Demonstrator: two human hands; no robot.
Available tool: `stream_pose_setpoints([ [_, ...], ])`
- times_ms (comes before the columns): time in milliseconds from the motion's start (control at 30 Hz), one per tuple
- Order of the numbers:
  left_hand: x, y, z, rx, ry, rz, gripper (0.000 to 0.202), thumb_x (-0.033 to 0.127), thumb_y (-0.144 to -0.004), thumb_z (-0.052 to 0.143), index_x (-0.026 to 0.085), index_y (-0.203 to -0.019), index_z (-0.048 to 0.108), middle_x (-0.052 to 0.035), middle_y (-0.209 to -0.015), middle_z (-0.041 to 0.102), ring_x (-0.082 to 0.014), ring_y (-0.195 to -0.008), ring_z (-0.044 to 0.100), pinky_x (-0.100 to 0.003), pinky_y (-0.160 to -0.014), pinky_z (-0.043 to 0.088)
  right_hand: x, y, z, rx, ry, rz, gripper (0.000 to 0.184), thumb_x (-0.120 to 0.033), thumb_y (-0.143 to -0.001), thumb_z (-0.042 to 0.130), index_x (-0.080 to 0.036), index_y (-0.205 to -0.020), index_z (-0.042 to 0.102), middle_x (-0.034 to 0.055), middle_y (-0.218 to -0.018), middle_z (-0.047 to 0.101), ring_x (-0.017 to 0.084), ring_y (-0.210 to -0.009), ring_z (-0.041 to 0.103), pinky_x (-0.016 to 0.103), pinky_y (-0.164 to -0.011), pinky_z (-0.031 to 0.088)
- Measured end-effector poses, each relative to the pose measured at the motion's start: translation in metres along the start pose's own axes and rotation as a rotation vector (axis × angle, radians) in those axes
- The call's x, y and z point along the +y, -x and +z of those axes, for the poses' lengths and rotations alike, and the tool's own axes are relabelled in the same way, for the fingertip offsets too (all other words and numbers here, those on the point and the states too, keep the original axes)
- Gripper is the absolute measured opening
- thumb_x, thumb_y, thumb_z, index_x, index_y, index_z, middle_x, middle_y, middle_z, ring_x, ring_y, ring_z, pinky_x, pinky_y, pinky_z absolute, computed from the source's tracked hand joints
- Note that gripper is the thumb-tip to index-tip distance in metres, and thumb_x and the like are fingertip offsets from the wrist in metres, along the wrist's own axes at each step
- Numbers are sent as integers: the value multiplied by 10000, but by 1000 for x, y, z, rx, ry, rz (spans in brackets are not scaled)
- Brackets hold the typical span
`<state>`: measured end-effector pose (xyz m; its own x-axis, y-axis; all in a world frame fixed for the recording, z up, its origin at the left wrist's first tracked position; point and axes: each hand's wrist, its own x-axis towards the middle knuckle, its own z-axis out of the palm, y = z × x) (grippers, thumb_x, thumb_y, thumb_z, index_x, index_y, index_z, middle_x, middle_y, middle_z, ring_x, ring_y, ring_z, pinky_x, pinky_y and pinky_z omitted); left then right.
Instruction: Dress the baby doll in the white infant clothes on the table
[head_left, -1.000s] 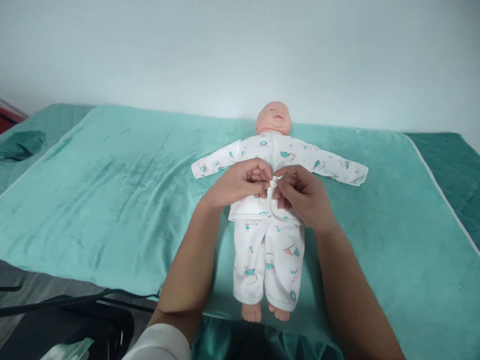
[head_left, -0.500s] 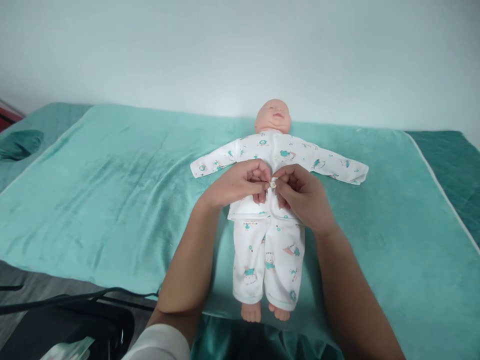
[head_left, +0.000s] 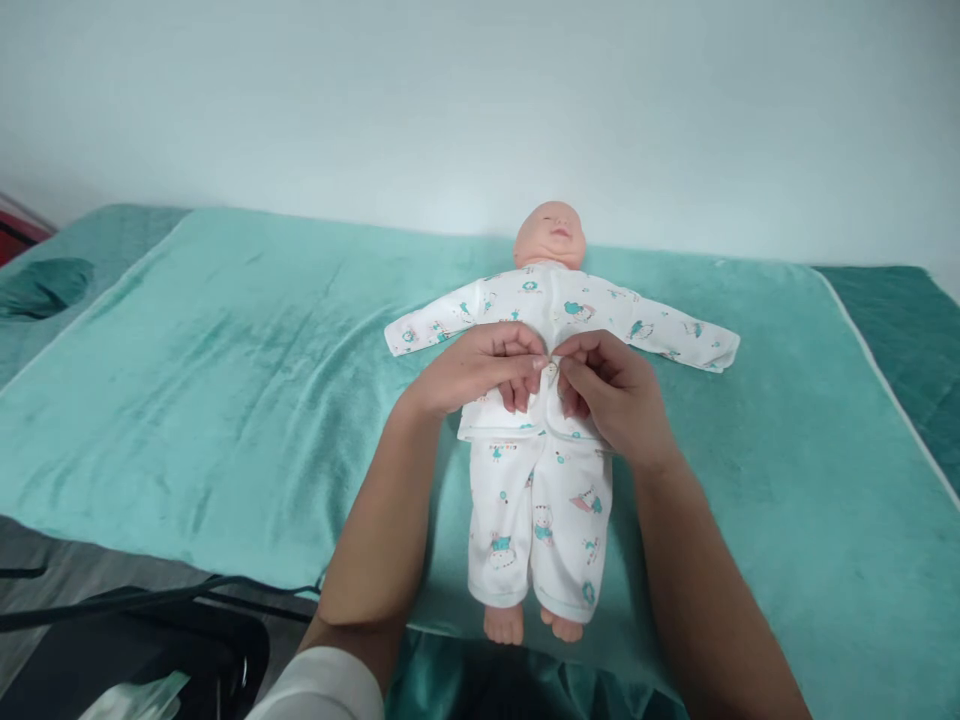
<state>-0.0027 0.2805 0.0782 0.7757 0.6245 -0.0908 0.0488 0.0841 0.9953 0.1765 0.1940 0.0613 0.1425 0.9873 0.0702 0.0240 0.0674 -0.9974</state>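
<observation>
White printed cotton jacket (head_left: pixel 525 290), worn by a plastic baby doll (head_left: pixel 550 235) lying face-up, arms spread, on the teal plush blanket (head_left: pixel 225 380). At the chest midline the left hand (head_left: pixel 480 368) and right hand (head_left: pixel 611 395) meet, fingertips touching; each grip is pinched closed on a front edge of the jacket.

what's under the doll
A teal blanket lies under the doll, spread flat. What the blanket rests on is mostly covered. The left hand and right hand pinch the shirt, hiding its middle.
</observation>
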Motion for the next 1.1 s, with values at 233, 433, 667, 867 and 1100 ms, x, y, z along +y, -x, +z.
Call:
stream_pose_setpoints([
  [233, -21, -16, -6, 510, -62, 314, 233, 450, -924, 654, 220, -929, 617, -33, -914, 736, -153, -823, 715, -285, -716, 588, 6, -5, -7, 319, 30, -282, 62, -267, -934, 616, -267, -965, 669, 18, -908, 700, 180, -833, 704, 302, -650, 585],
  [433, -34, -28, -11, 613, -615, 574, 366, 516, -995, 539, 249, -1202, 680, -101, -1416, 649, -270, -1467, 468, -499, -1238, 346, 18, -14, -15, 203, 364, -454, 373, -297, -964, 602, -307, -1334, 642, 56, -1481, 599, 273, -1417, 517, 546, -1214, 401],
  [667, -31, -43, -7, 382, -796, 611, 492, 545, -1037, 412, 274, -1387, 627, -77, -1537, 578, -280, -1564, 342, -535, -1282, 267, 23, -20, -12, 123, 504, -509, 352, -378, -993, 590, -306, -1332, 652, 68, -1489, 599, 271, -1459, 473, 559, -1242, 356],
  [867, -30, -60, -15, 379, -898, 544, 549, 536, -1054, 360, 244, -1479, 550, -76, -1550, 564, -279, -1557, 342, -492, -1278, 274, 32, -47, -18, 148, 452, -430, 454, -532, -992, 575, -286, -1370, 629, 81, -1504, 579, 265, -1426, 500, 521, -1232, 367],
  [1100, -31, -62, -16, 400, -953, 517, 559, 550, -1059, 325, 245, -1473, 544, -56, -1532, 581, -233, -1477, 441, -444, -1260, 329, 43, -80, -32, 61, 545, -459, 546, -674, -986, 494, -329, -1388, 623, 56, -1491, 589, 293, -1429, 488, 560, -1234, 344],
])
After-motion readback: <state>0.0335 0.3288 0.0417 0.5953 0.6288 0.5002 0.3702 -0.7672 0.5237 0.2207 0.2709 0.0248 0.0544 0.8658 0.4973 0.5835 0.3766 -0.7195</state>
